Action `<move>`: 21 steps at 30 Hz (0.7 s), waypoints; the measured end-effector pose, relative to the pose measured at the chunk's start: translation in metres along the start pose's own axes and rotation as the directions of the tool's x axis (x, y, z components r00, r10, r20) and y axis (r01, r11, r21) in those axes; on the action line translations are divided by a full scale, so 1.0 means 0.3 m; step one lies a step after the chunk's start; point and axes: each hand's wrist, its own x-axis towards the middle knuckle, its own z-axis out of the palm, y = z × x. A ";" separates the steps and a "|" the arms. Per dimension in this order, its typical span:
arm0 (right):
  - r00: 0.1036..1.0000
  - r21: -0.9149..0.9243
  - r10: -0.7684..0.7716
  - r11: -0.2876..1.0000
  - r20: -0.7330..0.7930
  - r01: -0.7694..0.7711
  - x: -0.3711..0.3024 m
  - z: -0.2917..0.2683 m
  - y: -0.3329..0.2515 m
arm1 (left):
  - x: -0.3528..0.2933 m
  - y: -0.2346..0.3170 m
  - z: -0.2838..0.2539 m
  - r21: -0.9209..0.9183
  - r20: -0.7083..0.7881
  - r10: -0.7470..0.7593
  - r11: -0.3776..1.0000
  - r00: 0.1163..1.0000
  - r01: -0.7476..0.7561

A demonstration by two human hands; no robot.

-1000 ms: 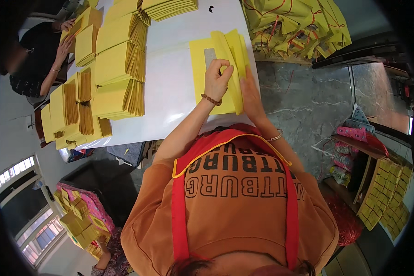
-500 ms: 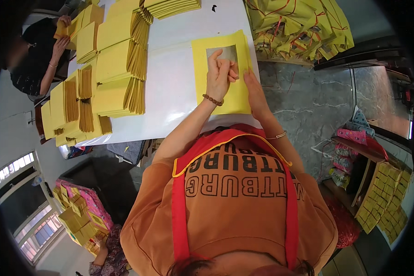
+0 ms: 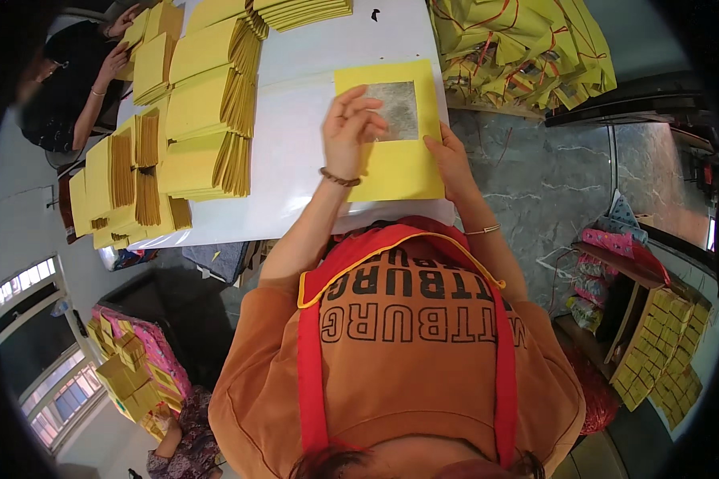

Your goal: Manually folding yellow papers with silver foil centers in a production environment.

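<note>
A flat yellow paper sheet [image 3: 403, 172] lies at the table's right edge in front of me, with a silver-grey rectangular patch [image 3: 399, 112] on its upper half. My left hand [image 3: 348, 132] is over the sheet's left side, fingers apart and slightly bent, holding nothing. Part of the patch's left side is hidden by these fingers. My right hand [image 3: 457, 166] has the sheet's right edge between thumb and fingers; its thumb rests on top of the paper. Whether other sheets lie beneath this one, I cannot tell.
Stacks of folded yellow paper [image 3: 204, 112] fill the left of the white table [image 3: 295, 120]. Beyond the right edge sits a heap of yellow paper with red strings [image 3: 527, 48]. A person's hand [image 3: 112, 64] touches stacks at far left. Another person sits lower left near yellow bundles [image 3: 128, 375].
My left hand has moved left off the patch, and its fingers have spread. My right hand has gone from lying flat along the edge to gripping it. The sheet has shifted slightly nearer.
</note>
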 end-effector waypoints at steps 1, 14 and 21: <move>1.000 0.017 0.011 1.000 0.010 -0.011 0.000 -0.002 0.000 | -0.007 0.032 -0.038 0.243 0.044 0.137 0.959 0.990 -0.144; 0.989 0.188 0.073 0.977 0.131 -0.097 -0.049 -0.009 -0.055 | -0.121 0.126 -0.100 0.755 0.655 0.237 -0.203 0.717 -0.623; 0.859 -0.543 -0.509 0.706 0.058 0.455 -0.128 -0.072 -0.083 | -0.161 0.092 -0.147 0.752 0.649 0.207 -0.025 0.732 -0.659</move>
